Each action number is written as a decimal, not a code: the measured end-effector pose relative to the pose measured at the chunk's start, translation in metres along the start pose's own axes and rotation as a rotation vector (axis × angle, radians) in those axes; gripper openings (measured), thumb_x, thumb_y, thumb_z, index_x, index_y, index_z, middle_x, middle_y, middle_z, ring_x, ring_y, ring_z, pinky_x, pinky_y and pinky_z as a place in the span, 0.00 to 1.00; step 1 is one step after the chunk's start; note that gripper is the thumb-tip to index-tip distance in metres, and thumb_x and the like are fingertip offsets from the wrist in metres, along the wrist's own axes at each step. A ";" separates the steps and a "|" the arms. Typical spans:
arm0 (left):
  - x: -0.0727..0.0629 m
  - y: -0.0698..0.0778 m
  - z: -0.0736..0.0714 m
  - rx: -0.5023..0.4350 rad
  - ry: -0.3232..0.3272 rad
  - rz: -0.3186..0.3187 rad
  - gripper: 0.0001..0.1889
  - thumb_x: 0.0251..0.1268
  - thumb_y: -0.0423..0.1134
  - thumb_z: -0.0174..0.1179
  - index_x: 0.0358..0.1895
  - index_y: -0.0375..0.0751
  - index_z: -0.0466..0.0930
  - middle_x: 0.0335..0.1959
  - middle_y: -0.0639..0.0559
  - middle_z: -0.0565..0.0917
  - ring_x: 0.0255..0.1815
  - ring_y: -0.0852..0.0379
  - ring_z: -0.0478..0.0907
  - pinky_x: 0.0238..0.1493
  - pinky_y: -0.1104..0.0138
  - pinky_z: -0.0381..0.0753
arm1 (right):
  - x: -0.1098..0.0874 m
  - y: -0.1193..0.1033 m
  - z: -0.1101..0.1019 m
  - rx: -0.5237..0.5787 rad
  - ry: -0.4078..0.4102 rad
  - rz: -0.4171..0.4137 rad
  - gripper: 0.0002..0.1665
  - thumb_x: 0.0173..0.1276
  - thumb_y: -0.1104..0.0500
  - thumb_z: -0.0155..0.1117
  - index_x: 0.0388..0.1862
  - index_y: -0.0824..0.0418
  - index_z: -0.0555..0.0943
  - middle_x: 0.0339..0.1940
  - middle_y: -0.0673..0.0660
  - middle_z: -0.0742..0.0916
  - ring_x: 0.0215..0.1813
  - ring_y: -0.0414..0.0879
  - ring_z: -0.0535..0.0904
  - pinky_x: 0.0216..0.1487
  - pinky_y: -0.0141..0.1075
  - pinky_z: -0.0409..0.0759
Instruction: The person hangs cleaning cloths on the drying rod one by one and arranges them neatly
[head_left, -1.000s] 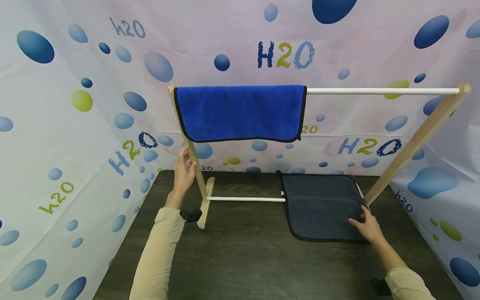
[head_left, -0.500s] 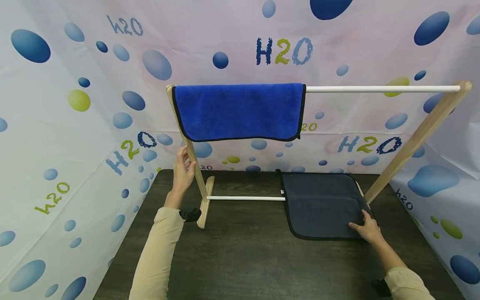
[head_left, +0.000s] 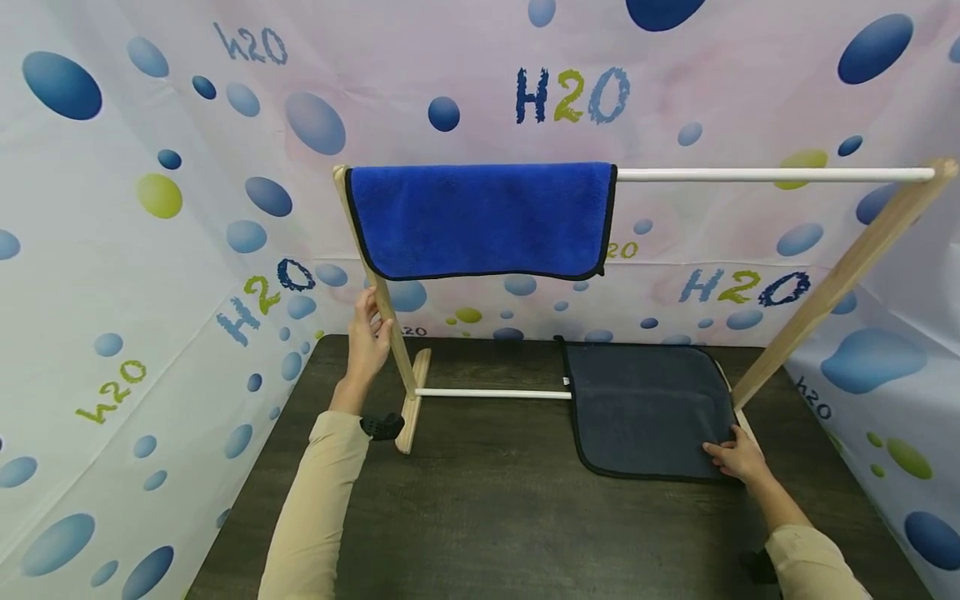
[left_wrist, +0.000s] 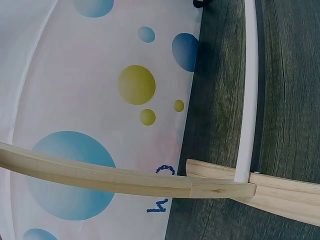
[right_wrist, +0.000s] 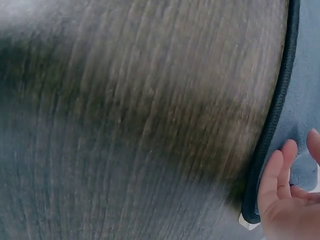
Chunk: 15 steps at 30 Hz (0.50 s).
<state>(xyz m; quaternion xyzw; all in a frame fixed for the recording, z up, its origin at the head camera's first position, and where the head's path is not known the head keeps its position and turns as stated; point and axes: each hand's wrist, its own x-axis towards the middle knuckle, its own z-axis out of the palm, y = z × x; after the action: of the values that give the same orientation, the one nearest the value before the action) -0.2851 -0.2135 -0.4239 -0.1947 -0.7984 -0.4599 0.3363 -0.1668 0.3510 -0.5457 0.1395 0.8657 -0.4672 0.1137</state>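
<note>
Dark bench (head_left: pixel 480 533) is filling the near ground at six o'clock, running back to a backdrop. Toward four o'clock of the head view, the right hand (head_left: pixel 738 457) is resting at the near right corner of the grey cloth (head_left: pixel 652 417). Its fingers are bending loosely, with the thumb standing partly apart; I cannot tell whether they are pinching the edge. From this hand the cloth is lying flat toward ten o'clock, its longer side, as seen, running from nine to three, in line with the rods, and it is covering the right part of the lower rod (head_left: pixel 487 393). Toward eight o'clock, well apart from the cloth, the left hand (head_left: pixel 367 342) is gripping the left post (head_left: pixel 405 367) between fingers and thumb, so the right hand is lying nearer the cloth. Farther up, the bare half of the upper rod (head_left: pixel 772 175) is stretching between twelve and one o'clock from the grey cloth, reaching the right post (head_left: pixel 838 287). Blue cloth (head_left: pixel 483 218) is hanging over the left half. Behind everything, bubbles and "H2O" lettering are dotting the backdrop (head_left: pixel 375 50).
</note>
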 end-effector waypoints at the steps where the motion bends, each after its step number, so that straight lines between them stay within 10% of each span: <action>1: 0.000 0.000 0.000 -0.001 0.001 0.001 0.32 0.54 0.14 0.52 0.61 0.37 0.53 0.52 0.24 0.70 0.53 0.32 0.71 0.46 0.46 0.75 | 0.001 0.000 0.001 -0.008 0.003 0.003 0.52 0.64 0.56 0.56 0.64 0.84 0.33 0.49 0.83 0.67 0.29 0.37 0.77 0.34 0.36 0.81; 9: 0.001 -0.001 0.002 -0.011 0.007 0.012 0.31 0.55 0.16 0.53 0.61 0.36 0.54 0.53 0.24 0.71 0.54 0.31 0.71 0.46 0.47 0.75 | 0.007 0.001 0.004 -0.226 0.090 0.011 0.43 0.63 0.55 0.55 0.60 0.86 0.50 0.51 0.83 0.67 0.51 0.72 0.68 0.50 0.54 0.72; 15: 0.001 -0.002 0.000 0.001 0.012 0.030 0.30 0.57 0.18 0.53 0.61 0.35 0.54 0.51 0.24 0.71 0.53 0.31 0.71 0.46 0.47 0.75 | 0.013 0.002 0.006 -0.329 0.130 0.015 0.37 0.61 0.55 0.54 0.55 0.84 0.57 0.55 0.83 0.64 0.55 0.76 0.62 0.54 0.59 0.64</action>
<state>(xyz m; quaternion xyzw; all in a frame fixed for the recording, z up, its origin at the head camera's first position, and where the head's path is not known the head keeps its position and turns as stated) -0.2873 -0.2148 -0.4244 -0.2035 -0.7936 -0.4558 0.3480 -0.1775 0.3485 -0.5550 0.1553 0.9350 -0.3081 0.0823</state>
